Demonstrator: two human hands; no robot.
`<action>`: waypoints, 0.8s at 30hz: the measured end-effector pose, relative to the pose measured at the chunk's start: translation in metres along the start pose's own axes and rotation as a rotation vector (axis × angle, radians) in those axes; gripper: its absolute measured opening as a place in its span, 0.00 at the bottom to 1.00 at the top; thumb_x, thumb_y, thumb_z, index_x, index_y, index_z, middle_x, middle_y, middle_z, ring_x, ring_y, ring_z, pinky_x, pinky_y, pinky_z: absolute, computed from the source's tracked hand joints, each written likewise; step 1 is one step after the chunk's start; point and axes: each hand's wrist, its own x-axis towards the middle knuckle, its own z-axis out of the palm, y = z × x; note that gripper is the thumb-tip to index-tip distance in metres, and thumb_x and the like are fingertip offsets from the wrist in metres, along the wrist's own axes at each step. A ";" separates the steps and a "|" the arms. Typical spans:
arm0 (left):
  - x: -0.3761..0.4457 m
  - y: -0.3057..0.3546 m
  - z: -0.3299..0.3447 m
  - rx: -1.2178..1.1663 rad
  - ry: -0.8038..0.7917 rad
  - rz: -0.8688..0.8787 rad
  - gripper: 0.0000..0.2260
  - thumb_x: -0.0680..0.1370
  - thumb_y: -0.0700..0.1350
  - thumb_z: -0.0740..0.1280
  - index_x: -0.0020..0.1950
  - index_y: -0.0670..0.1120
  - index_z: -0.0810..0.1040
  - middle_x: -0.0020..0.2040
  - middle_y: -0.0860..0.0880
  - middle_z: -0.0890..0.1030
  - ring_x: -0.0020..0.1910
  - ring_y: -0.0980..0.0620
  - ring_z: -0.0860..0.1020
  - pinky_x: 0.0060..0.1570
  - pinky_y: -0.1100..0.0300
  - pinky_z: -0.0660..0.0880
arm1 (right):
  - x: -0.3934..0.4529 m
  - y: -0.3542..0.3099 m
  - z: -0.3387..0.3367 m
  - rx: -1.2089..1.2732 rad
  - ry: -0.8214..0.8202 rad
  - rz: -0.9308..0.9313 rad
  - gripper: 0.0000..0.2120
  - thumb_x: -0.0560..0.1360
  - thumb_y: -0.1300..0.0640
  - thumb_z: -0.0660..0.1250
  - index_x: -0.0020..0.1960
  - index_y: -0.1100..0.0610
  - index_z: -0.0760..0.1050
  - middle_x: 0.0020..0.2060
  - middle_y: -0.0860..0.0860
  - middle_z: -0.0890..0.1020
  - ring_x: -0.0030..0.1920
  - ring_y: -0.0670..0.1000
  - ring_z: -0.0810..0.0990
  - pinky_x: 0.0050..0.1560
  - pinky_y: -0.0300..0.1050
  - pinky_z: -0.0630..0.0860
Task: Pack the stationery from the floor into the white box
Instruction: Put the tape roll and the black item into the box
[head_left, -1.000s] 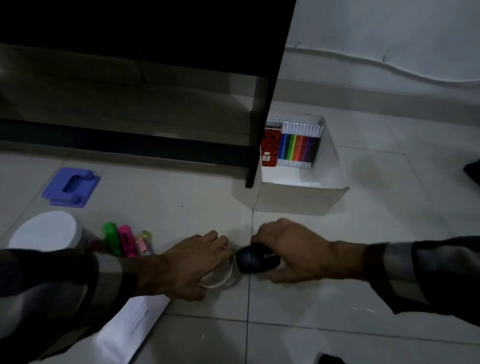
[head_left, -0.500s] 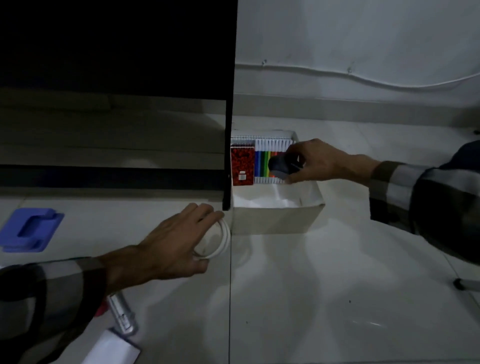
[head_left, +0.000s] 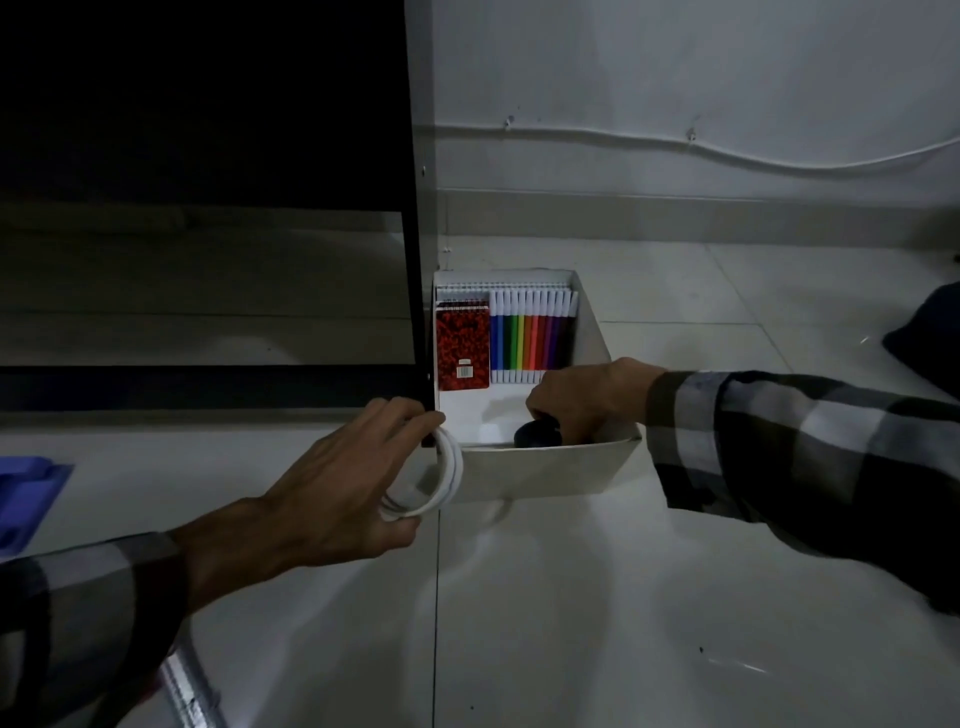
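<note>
Box (head_left: 545, 470) on the floor (head_left: 571, 623), just right of the furniture leg (head_left: 420, 312). Inside, against the far wall: notebook (head_left: 463, 345) on the left, marker set (head_left: 532, 335) on its right, touching it; a spiral pad (head_left: 509, 286) stands behind both. Right hand (head_left: 587, 402) reaches into the near part of the box from the right, gripping a dark rounded object (head_left: 537, 434) just behind the near wall. Left hand (head_left: 343, 488) outside the box at its near-left corner, holding a coiled cable (head_left: 441, 483). Punch (head_left: 26, 493) far left on the floor.
</note>
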 end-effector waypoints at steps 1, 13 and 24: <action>-0.001 -0.001 0.001 0.000 0.002 0.003 0.42 0.66 0.61 0.75 0.76 0.48 0.65 0.67 0.52 0.70 0.61 0.54 0.71 0.50 0.59 0.79 | 0.000 0.001 0.001 0.001 0.003 -0.003 0.14 0.73 0.53 0.75 0.54 0.50 0.73 0.51 0.50 0.79 0.51 0.52 0.80 0.57 0.51 0.80; 0.001 0.004 -0.006 0.015 0.017 -0.008 0.41 0.66 0.60 0.76 0.75 0.46 0.67 0.66 0.50 0.71 0.59 0.54 0.71 0.49 0.63 0.77 | -0.001 0.004 0.009 -0.126 0.080 0.078 0.21 0.73 0.46 0.75 0.60 0.54 0.75 0.47 0.49 0.77 0.45 0.51 0.78 0.46 0.45 0.76; 0.010 0.016 -0.017 0.028 0.033 -0.067 0.43 0.66 0.63 0.76 0.76 0.48 0.65 0.68 0.52 0.69 0.61 0.54 0.72 0.50 0.55 0.81 | 0.005 0.008 0.017 -0.054 0.066 0.130 0.25 0.72 0.41 0.74 0.64 0.52 0.73 0.56 0.51 0.81 0.48 0.51 0.77 0.51 0.46 0.77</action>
